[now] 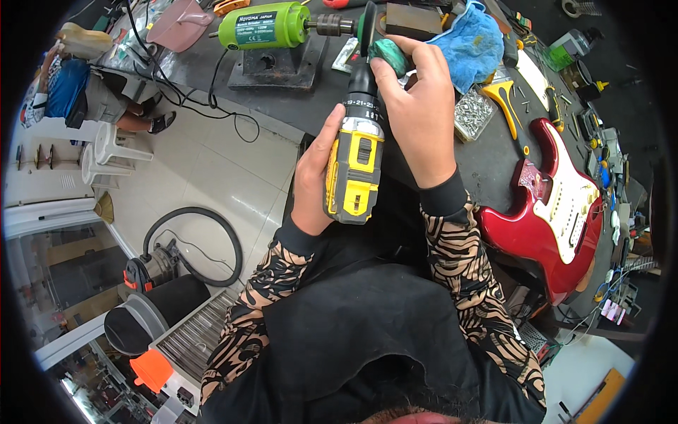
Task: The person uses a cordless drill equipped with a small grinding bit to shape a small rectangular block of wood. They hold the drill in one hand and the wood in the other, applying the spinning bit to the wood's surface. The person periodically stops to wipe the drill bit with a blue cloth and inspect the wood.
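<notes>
My left hand [316, 180] is wrapped round a yellow and black cordless drill [359, 155], its thumb along the side. The drill's black chuck [362, 79] points away from me. Beside the chuck tip, my right hand [422, 106] pinches a dark green, stone-like lump [390, 58] between thumb and fingers. Close to the lump stands a thin black and green disc [367, 30], seen edge-on, in line with the chuck of a bright green bench grinder [265, 27]. I cannot tell whether lump and disc touch, or what the drill's chuck holds.
Right of my hands lie a blue cloth [472, 46], a box of screws [474, 113], a yellow-handled tool [505, 106] and a red guitar body [558, 212]. A person [74, 88] is at the far left. White stools [113, 145] and a vacuum cleaner [162, 265] stand on the floor.
</notes>
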The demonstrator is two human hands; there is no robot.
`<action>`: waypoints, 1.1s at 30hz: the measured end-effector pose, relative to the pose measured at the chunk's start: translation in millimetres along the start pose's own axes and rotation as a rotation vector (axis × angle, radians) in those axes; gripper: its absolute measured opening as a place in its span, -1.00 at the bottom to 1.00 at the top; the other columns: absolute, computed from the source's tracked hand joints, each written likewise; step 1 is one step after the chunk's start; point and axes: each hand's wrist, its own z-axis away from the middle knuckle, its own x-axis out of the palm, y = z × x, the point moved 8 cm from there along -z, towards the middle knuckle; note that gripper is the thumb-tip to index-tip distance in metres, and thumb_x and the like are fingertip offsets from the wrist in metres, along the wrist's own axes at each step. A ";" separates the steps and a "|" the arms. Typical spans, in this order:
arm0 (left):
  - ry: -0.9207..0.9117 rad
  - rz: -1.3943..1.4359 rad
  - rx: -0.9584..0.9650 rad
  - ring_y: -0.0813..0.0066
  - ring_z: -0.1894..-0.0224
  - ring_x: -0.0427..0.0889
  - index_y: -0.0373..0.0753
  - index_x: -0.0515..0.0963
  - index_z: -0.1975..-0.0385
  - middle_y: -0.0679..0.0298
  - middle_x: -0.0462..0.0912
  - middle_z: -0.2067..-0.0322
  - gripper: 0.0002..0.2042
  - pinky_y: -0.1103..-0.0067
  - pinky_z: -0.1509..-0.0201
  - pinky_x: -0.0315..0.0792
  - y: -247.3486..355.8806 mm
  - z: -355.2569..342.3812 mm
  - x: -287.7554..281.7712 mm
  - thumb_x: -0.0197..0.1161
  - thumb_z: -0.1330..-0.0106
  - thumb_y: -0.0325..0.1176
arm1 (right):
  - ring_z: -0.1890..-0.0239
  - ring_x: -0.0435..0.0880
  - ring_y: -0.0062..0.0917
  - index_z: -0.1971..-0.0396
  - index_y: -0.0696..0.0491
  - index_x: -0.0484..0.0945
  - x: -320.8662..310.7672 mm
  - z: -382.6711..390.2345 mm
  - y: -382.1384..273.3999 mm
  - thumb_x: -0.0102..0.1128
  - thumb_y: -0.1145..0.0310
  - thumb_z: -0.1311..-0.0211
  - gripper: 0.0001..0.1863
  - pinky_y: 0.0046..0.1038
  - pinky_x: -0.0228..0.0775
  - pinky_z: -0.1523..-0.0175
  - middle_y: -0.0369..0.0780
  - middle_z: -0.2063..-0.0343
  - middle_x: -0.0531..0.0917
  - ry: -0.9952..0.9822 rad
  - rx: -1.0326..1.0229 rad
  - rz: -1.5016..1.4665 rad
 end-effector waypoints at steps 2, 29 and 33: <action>0.007 0.018 0.008 0.36 -0.14 0.81 -0.18 0.22 -0.70 0.04 0.75 -0.22 -0.19 0.48 -0.22 0.72 -2.8 1.0 -0.2 0.38 -0.46 -0.64 | 0.01 0.74 -0.12 -0.01 0.23 0.72 1.3 -0.3 -1.3 0.52 0.40 -0.33 -0.67 -0.24 0.59 -0.15 -0.04 0.09 0.71 0.014 -0.018 0.007; 0.045 0.106 -0.036 0.32 -0.08 0.85 -0.18 0.23 -0.70 0.03 0.78 -0.17 -0.17 0.44 -0.20 0.73 -6.3 2.8 0.5 0.43 -0.45 -0.58 | 0.10 0.71 -0.69 -0.23 0.19 0.58 -18.1 12.0 18.6 0.41 0.45 -0.56 -0.64 -0.61 0.59 0.02 -0.23 -0.03 0.69 0.156 0.178 -0.519; 0.060 0.027 0.021 0.32 -0.11 0.84 -0.20 0.22 -0.71 0.00 0.73 -0.23 -0.21 0.46 -0.21 0.73 3.6 0.7 -0.2 0.37 -0.50 -0.60 | 0.11 0.73 -0.62 -0.21 0.21 0.60 -12.5 11.1 28.4 0.41 0.47 -0.52 -0.64 -0.55 0.62 0.02 -0.25 0.04 0.69 0.122 0.148 -0.387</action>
